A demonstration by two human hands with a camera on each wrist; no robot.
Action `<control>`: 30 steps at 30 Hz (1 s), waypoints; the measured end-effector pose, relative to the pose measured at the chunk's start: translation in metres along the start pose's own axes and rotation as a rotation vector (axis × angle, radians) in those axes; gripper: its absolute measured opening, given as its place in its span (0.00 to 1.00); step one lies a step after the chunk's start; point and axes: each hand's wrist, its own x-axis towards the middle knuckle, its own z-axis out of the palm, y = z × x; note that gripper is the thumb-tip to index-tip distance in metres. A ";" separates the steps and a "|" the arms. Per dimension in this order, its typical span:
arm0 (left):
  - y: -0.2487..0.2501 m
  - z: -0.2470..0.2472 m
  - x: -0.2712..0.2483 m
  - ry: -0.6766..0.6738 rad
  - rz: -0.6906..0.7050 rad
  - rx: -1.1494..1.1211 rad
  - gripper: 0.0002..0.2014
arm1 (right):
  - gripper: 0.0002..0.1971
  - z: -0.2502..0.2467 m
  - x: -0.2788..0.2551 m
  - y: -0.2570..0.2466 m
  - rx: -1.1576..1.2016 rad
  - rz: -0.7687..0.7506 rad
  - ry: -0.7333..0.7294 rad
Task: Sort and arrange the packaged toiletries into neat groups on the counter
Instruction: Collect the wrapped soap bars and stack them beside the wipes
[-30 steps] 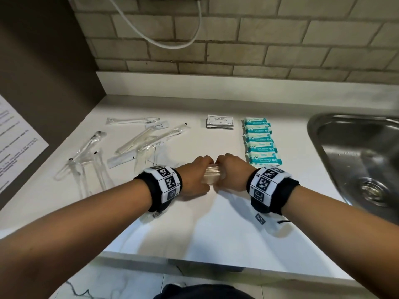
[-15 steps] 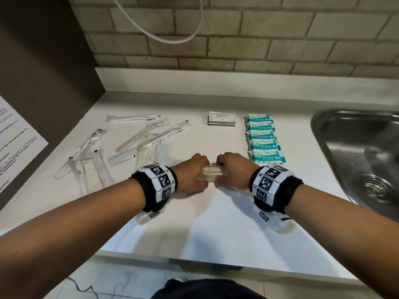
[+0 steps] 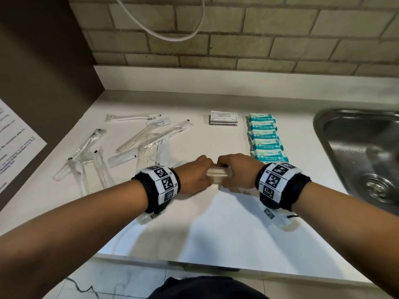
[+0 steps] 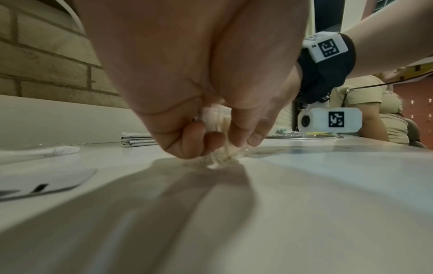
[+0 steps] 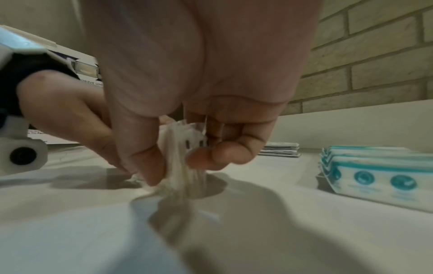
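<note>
Both hands hold one small stack of clear plastic packets (image 3: 218, 174) upright, its lower edge on the white counter (image 3: 216, 229). My left hand (image 3: 194, 175) grips its left end, my right hand (image 3: 237, 173) its right end. In the wrist views the curled fingers (image 4: 194, 142) and fingers (image 5: 225, 152) pinch the packets (image 5: 180, 166). A row of teal wipe packs (image 3: 266, 139) lies just right of the hands. A stack of shampoo sachets (image 3: 223, 118) sits behind. Loose clear-wrapped toothbrushes and combs (image 3: 133, 143) lie scattered to the left.
A steel sink (image 3: 362, 152) is set into the counter at the right. A brick wall (image 3: 237, 35) with a hanging white cable (image 3: 164, 36) runs behind. A dark side panel with a printed sheet (image 3: 15, 145) closes the left side. Another person's torso (image 4: 374, 111) shows beyond the sink.
Both hands keep the same grip on the packet stack and stay almost in place; the stack sits a little more squarely between them.
</note>
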 end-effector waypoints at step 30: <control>-0.023 -0.075 0.106 0.105 -0.359 -0.782 0.08 | 0.20 -0.081 0.103 0.055 0.590 0.371 -0.026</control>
